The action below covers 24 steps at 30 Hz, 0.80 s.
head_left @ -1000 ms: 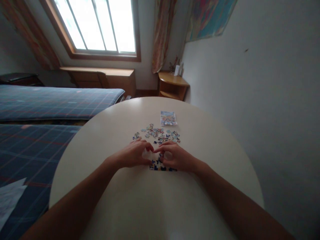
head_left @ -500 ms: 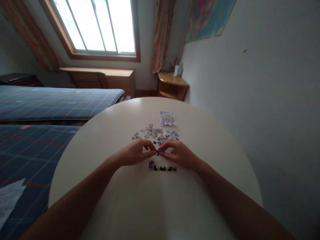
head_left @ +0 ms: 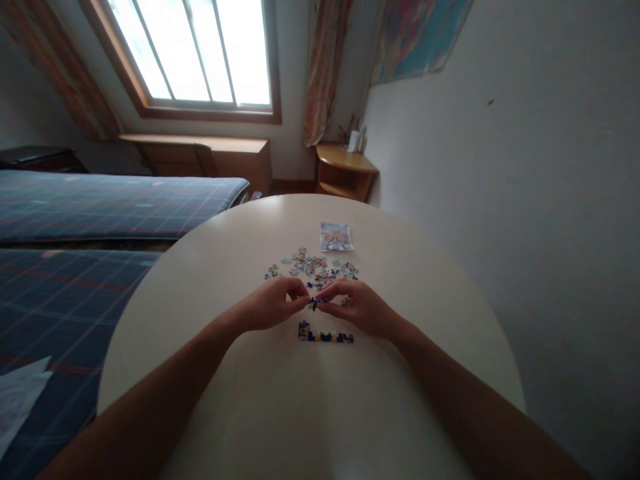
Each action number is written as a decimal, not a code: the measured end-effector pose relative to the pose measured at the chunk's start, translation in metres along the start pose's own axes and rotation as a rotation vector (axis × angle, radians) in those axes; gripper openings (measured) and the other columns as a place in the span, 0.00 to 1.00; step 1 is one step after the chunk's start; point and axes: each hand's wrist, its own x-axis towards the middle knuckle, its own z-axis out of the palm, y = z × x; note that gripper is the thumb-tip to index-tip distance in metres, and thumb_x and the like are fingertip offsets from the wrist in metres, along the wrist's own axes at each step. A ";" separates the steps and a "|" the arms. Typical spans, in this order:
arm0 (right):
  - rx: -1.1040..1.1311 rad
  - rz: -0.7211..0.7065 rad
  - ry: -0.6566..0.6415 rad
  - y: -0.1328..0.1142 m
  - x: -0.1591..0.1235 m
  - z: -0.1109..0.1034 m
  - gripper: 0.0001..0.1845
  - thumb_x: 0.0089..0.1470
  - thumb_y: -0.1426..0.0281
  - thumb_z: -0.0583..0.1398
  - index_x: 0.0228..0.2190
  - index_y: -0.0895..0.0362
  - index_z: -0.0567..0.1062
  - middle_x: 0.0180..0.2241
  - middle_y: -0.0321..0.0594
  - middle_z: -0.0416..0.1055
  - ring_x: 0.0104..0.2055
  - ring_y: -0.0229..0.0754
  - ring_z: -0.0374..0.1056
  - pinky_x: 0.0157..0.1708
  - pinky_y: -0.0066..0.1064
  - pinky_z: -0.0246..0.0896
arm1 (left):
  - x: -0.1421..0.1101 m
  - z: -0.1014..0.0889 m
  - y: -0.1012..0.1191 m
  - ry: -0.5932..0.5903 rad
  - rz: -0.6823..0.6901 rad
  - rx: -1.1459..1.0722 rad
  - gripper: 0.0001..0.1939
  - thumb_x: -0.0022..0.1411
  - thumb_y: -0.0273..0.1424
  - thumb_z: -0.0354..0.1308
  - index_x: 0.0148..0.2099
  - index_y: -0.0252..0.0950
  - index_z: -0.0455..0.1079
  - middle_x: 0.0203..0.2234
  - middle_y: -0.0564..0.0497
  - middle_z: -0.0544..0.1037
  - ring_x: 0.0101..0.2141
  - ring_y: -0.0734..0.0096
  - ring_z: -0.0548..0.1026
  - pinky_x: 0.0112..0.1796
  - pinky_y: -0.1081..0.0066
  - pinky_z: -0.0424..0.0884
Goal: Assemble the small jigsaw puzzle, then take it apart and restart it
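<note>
Between my two hands a small dark blue puzzle piece (head_left: 314, 304) is pinched above the table. My left hand (head_left: 277, 303) has its thumb and forefinger closed at the piece's left edge. From the other side my right hand (head_left: 357, 308) grips it with thumb and fingertips. Just below the hands lies a joined strip of puzzle pieces (head_left: 326, 337), straight along its near edge and taller at its left end. Loose puzzle pieces (head_left: 307, 263) are scattered beyond my fingers, some partly hidden by the hands.
A small printed picture sheet (head_left: 336, 237) lies past the loose pieces on the round white table (head_left: 250, 413). Plaid mattresses (head_left: 100, 207) stand to the left, with papers (head_left: 20, 393) on the nearer one. A wall (head_left: 550, 200) runs along the right.
My left hand has shifted slightly left, and the held piece has turned or tilted a little. The strip and the loose pieces stay where they were.
</note>
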 end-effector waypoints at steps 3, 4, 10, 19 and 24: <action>0.016 -0.010 -0.017 0.001 0.000 0.000 0.10 0.54 0.64 0.65 0.38 0.54 0.80 0.37 0.41 0.78 0.40 0.41 0.73 0.41 0.33 0.67 | 0.000 0.000 -0.001 0.010 0.005 0.018 0.12 0.60 0.38 0.54 0.33 0.35 0.73 0.27 0.51 0.78 0.29 0.69 0.72 0.31 0.71 0.65; 0.019 -0.008 -0.018 0.002 0.000 0.000 0.11 0.54 0.64 0.65 0.39 0.54 0.80 0.38 0.41 0.78 0.41 0.41 0.73 0.40 0.33 0.67 | 0.000 0.001 -0.001 0.013 0.005 0.020 0.12 0.60 0.38 0.54 0.32 0.35 0.73 0.27 0.51 0.78 0.29 0.69 0.72 0.31 0.71 0.66; 0.037 0.020 -0.004 0.003 0.000 0.000 0.11 0.53 0.64 0.65 0.38 0.54 0.80 0.38 0.41 0.78 0.41 0.41 0.73 0.39 0.33 0.67 | 0.000 0.002 -0.002 0.023 -0.001 0.036 0.13 0.60 0.39 0.54 0.33 0.35 0.72 0.27 0.51 0.78 0.29 0.69 0.73 0.32 0.70 0.66; 0.037 -0.001 -0.006 0.006 0.000 0.000 0.11 0.50 0.65 0.67 0.36 0.55 0.80 0.37 0.41 0.78 0.42 0.42 0.73 0.42 0.35 0.67 | -0.001 0.003 -0.002 0.020 0.000 0.042 0.12 0.60 0.37 0.53 0.33 0.35 0.72 0.27 0.51 0.77 0.29 0.69 0.73 0.32 0.70 0.66; 0.086 -0.005 0.015 0.006 0.001 -0.002 0.11 0.49 0.65 0.68 0.35 0.55 0.80 0.37 0.41 0.78 0.43 0.43 0.73 0.43 0.36 0.67 | 0.001 0.003 -0.001 0.014 -0.001 0.011 0.14 0.61 0.39 0.52 0.34 0.34 0.73 0.28 0.50 0.77 0.29 0.68 0.72 0.32 0.70 0.65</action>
